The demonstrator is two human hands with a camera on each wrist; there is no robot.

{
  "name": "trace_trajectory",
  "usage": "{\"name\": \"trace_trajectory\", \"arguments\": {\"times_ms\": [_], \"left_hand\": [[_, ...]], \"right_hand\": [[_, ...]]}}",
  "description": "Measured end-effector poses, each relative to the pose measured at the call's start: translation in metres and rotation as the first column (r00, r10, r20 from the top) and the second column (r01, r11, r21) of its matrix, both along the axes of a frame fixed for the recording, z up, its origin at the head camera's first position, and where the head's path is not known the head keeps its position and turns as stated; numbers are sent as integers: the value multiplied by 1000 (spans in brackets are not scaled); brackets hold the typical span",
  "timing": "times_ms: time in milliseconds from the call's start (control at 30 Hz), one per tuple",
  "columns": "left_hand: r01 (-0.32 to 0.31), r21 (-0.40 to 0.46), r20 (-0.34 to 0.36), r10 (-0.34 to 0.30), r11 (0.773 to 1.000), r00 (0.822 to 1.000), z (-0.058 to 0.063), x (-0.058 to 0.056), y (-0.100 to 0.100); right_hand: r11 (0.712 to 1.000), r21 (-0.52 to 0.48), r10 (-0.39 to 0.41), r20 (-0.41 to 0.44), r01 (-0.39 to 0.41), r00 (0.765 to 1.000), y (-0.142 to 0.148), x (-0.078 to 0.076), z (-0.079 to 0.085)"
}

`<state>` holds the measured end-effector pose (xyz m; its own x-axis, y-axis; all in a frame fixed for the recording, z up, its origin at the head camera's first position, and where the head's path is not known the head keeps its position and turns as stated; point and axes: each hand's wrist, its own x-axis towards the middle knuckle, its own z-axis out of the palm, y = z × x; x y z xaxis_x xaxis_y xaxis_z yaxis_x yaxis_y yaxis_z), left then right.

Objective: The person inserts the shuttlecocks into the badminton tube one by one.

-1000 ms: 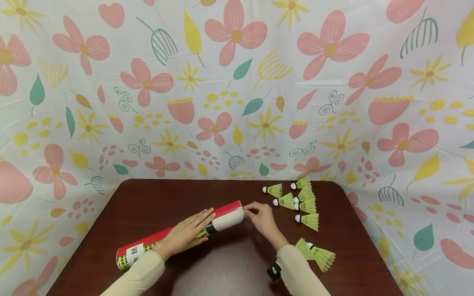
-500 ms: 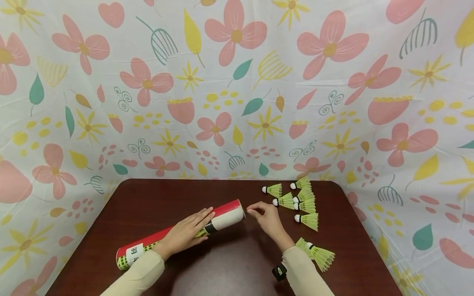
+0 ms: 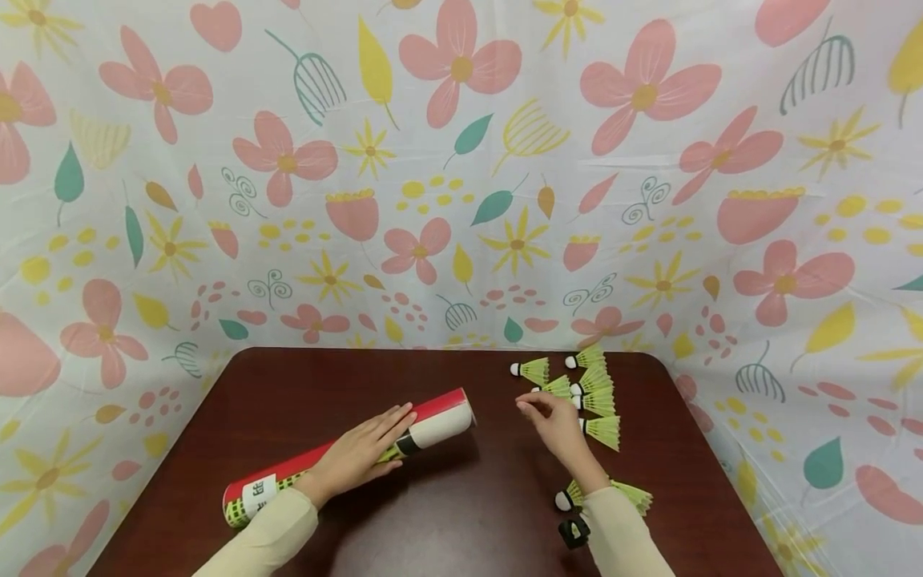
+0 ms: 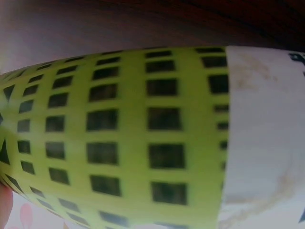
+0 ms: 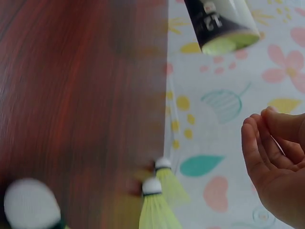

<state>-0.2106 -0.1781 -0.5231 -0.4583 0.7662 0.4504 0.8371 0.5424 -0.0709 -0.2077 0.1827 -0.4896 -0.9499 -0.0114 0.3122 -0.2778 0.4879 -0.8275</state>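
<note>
Outside, the tube point(image 3: 441, 422) shows red, white, lime.

Displaying red, white and black fields on the shuttlecock tube point(image 3: 437, 418), plus a yellow-green section gridded with dark rectangles. Carrying black characters and brownish smudges on its white panel. Showing white heads, dark bands and yellow-green skirts on the shuttlecocks point(image 3: 602, 432). Presenting streaked reddish-brown on the table point(image 3: 447, 521). Repeating pink, yellow and teal flower and leaf motifs on the white backdrop cloth point(image 3: 447, 168). Reading cream on the sleeves point(image 3: 267, 529).
</note>
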Motion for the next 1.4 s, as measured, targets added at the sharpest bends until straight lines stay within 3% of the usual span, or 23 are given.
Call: {"name": "trace_trajectory", "arguments": {"times_ms": [400,767,1000,1267,1400], "left_hand": [[4,-7,10,-4,1000,1000,1,1,-1],[-12,-14,27,13,1000,1000,0,1,-3],[-18,-12,44,18,1000,999,-2,3,-6],[-23,-8,46,23,1000,999,0,4,-7],[-23,-9,44,24,1000,999,0,4,-8]], "right_hand": [[985,90,-159,100,150,982,66,18,8],[974,170,-177,138,153,975,98,38,1],[960,221,-219,206,173,954,120,53,-13],[970,201,-197,325,136,925,153,69,-22],[988,138,-115,398,65,910,169,76,-25]]}}
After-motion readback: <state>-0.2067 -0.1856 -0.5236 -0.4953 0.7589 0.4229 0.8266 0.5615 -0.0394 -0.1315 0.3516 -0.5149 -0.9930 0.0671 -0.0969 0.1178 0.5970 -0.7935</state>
